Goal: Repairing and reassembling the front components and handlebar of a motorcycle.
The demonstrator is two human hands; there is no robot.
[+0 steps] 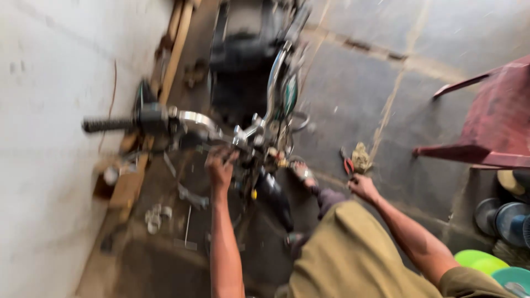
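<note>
A person works at a motorcycle (248, 72) parked beside a white wall (44, 165) on a concrete floor.

The heavy, rigid machine is best gripped at its chrome handlebar (193, 118) — the left hand (221, 165) curls fingers onto the clamp area; the right hand (361, 186) closes loosely beside red-handled pliers (348, 164), contact unclear through blur.

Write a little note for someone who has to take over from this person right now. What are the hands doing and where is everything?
Left hand: reaching up to the middle of the motorcycle handlebar; the blur hides whether it grips anything.
Right hand: down near the floor, at the red-handled pliers beside a crumpled rag; contact is unclear.
Motorcycle: close to the white wall, black handlebar grip pointing at it.
Small metal parts lie on the floor below the bar.
Done and left: cannot be told from this blurred view.
</note>
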